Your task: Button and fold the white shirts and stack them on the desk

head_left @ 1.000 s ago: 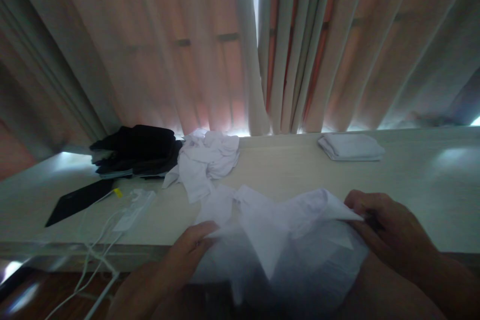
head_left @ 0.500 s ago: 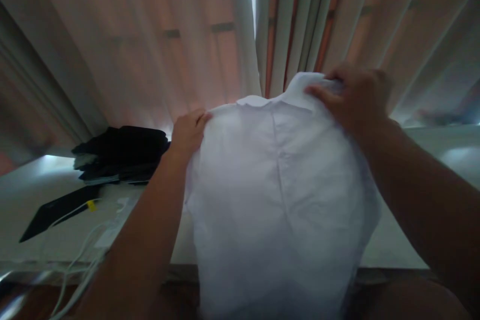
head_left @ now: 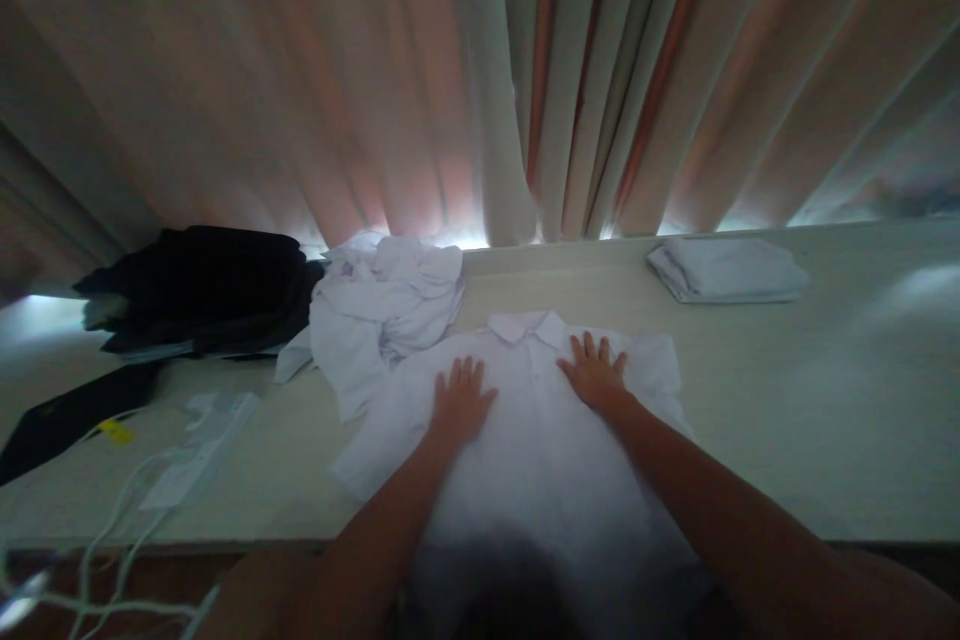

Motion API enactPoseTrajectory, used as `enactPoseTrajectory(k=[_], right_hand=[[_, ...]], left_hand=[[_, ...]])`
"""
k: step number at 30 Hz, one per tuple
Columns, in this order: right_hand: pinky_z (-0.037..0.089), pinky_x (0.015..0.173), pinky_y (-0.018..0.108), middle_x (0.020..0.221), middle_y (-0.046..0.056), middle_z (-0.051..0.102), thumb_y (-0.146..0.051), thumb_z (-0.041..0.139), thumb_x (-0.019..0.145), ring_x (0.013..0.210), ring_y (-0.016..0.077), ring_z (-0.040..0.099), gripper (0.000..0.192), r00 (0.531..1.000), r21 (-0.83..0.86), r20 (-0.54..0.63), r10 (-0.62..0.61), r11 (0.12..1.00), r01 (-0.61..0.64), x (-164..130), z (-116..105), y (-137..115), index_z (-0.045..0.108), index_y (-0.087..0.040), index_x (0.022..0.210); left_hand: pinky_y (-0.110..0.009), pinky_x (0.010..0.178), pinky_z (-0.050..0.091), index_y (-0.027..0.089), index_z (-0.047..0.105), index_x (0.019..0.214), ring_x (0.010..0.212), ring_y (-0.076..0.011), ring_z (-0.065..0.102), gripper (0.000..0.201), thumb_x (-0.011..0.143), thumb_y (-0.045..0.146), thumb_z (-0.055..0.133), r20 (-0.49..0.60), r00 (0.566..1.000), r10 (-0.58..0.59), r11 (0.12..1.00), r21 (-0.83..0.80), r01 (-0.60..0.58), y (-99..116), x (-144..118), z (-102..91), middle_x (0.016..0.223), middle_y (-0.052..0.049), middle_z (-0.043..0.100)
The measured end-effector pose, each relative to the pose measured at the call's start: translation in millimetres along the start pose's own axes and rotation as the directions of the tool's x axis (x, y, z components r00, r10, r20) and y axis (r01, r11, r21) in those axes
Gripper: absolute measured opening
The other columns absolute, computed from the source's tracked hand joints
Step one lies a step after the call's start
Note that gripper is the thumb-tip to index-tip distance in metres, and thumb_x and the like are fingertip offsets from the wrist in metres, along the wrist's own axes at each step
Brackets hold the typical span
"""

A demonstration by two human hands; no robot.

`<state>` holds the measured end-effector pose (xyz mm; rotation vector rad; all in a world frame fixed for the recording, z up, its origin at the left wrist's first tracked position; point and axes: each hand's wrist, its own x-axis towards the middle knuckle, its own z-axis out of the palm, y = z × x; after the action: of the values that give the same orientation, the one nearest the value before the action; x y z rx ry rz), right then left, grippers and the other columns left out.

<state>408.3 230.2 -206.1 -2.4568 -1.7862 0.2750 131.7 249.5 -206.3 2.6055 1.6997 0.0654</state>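
Observation:
A white collared shirt (head_left: 525,420) lies spread on the table, its collar toward the curtains and its front facing up. My left hand (head_left: 461,407) rests flat on the shirt, left of the collar, with the fingers spread. On the other side of the collar, my right hand (head_left: 595,375) also presses flat with fingers apart. The shirt's lower part hangs toward me past the table's near edge and is dark and blurred. A crumpled heap of white clothing (head_left: 382,305) touches the shirt's left sleeve side.
Dark folded clothes (head_left: 210,285) are stacked at the back left. A folded white garment (head_left: 731,270) lies at the back right. A white power strip (head_left: 199,450) with cables and a flat black item (head_left: 79,415) are at the left. Curtains (head_left: 480,70) hang behind the table (head_left: 847,400).
The shirt has come down from being held up by its shoulders to lying on the table. Both hands have let go and now lie flat on it.

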Motion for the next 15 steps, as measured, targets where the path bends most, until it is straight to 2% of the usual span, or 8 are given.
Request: enactPoseTrajectory(k=[2,5,7,9,10,12,13,15], right_hand=[[0.003,0.11,0.074,0.165,0.013,0.013,-0.058,0.028,0.098,0.149,0.0449,0.007,0.07,0.999,0.028,-0.027,-0.017,0.999,0.018,-1.8,3.7,-1.6,0.027,-0.019,0.156],[0.009,0.114,0.069,0.164,0.01,0.02,-0.053,0.03,0.099,0.15,0.0379,0.013,0.063,0.994,0.182,-0.073,-0.085,0.978,0.097,0.0,-9.0,4.5,0.033,-0.022,0.153],[0.018,0.118,0.059,0.161,0.009,0.029,-0.047,0.029,0.099,0.149,0.0301,0.023,0.057,0.972,0.311,-0.216,-0.095,0.937,0.161,-0.3,-22.5,24.9,0.037,-0.022,0.15],[0.023,0.119,0.049,0.157,0.014,0.036,-0.04,0.032,0.097,0.146,0.0266,0.03,0.056,0.926,0.408,-0.377,0.014,0.9,0.152,-3.6,-35.2,57.9,0.039,-0.017,0.147],[0.024,0.118,0.048,0.154,0.017,0.038,-0.037,0.035,0.095,0.145,0.0279,0.032,0.057,0.906,0.455,-0.409,0.11,0.885,0.098,-6.3,-40.3,76.5,0.038,-0.013,0.147],[0.028,0.114,0.053,0.145,0.025,0.046,-0.036,0.045,0.09,0.138,0.0348,0.041,0.062,0.908,0.548,-0.327,0.263,0.835,-0.044,-13.0,-47.3,110.0,0.039,-0.007,0.145],[0.034,0.109,0.054,0.136,0.026,0.055,-0.037,0.053,0.086,0.13,0.0375,0.049,0.063,0.919,0.581,-0.263,0.295,0.809,-0.094,-16.5,-49.1,122.4,0.045,-0.006,0.14],[0.047,0.095,0.05,0.108,0.022,0.07,-0.037,0.068,0.075,0.106,0.0371,0.064,0.052,0.95,0.629,-0.159,0.268,0.769,-0.112,-21.8,-50.4,135.9,0.063,-0.009,0.118]], left_hand=[[-0.058,0.118,0.018,0.021,0.032,0.154,0.151,-0.0306,0.019,0.064,0.099,0.054,0.027,-0.015,1.0,0.009,1.0,0.028,-0.009,-4.6,-2.0,8.9,0.164,-0.011,0.023],[-0.058,0.117,0.019,0.019,0.031,0.154,0.15,-0.0309,0.019,0.065,0.099,0.054,0.027,-0.021,1.0,-0.011,0.998,0.066,0.012,-12.4,1.8,11.3,0.164,-0.013,0.023],[-0.06,0.116,0.02,0.017,0.032,0.154,0.15,-0.0319,0.02,0.067,0.099,0.054,0.027,-0.01,0.999,-0.031,0.996,0.083,0.032,-16.8,5.4,10.8,0.163,-0.014,0.023],[-0.061,0.116,0.02,0.016,0.032,0.154,0.15,-0.0323,0.021,0.066,0.099,0.053,0.026,-0.013,0.999,-0.038,0.995,0.096,0.039,-19.9,7.9,10.7,0.163,-0.015,0.023],[-0.061,0.116,0.02,0.017,0.033,0.154,0.15,-0.0323,0.021,0.065,0.1,0.051,0.025,-0.021,0.999,-0.038,0.994,0.102,0.04,-20.7,8.5,11.0,0.163,-0.015,0.023],[-0.061,0.116,0.019,0.017,0.033,0.153,0.15,-0.0321,0.021,0.063,0.1,0.049,0.025,-0.048,0.998,-0.035,0.993,0.112,0.04,-21.0,8.7,11.7,0.163,-0.015,0.023],[-0.06,0.116,0.019,0.017,0.033,0.153,0.15,-0.0321,0.021,0.062,0.1,0.048,0.025,-0.062,0.998,-0.034,0.993,0.115,0.041,-20.6,8.4,12.1,0.163,-0.015,0.023],[-0.059,0.116,0.019,0.017,0.034,0.153,0.149,-0.032,0.022,0.062,0.1,0.048,0.025,-0.088,0.996,-0.031,0.992,0.119,0.041,-19.2,7.4,12.5,0.163,-0.015,0.024]])
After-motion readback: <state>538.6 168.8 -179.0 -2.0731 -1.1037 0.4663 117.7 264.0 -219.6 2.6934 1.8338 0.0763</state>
